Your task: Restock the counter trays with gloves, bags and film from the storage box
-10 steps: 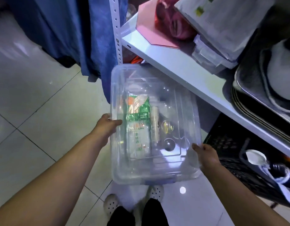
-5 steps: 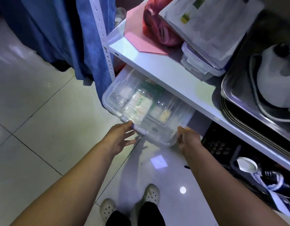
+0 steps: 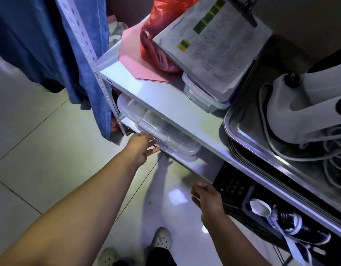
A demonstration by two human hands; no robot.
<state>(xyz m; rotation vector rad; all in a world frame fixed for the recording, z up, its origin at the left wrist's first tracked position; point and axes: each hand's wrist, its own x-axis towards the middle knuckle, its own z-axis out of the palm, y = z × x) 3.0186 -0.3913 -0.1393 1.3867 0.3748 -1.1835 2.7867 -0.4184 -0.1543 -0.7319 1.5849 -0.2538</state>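
Note:
The clear plastic storage box (image 3: 146,123) lies on the lower shelf, mostly tucked under the white shelf board (image 3: 165,104); only its front rim and lid show. My left hand (image 3: 142,146) is open, fingertips touching the box's front edge. My right hand (image 3: 206,196) hangs lower right, away from the box, fingers loosely apart and holding nothing. The box's contents are hidden by the shelf above.
On the white shelf lie a pink folder (image 3: 139,66), a red bag (image 3: 158,43), papers on a clear container (image 3: 204,95) and stacked metal trays (image 3: 261,139) with a white appliance. A black crate (image 3: 240,189) sits below right. Blue cloth (image 3: 85,54) hangs left. Tiled floor underfoot.
The box went from held in both hands in front of me to slid far under the shelf. My right hand let go and drew back; my left hand stays at the front edge.

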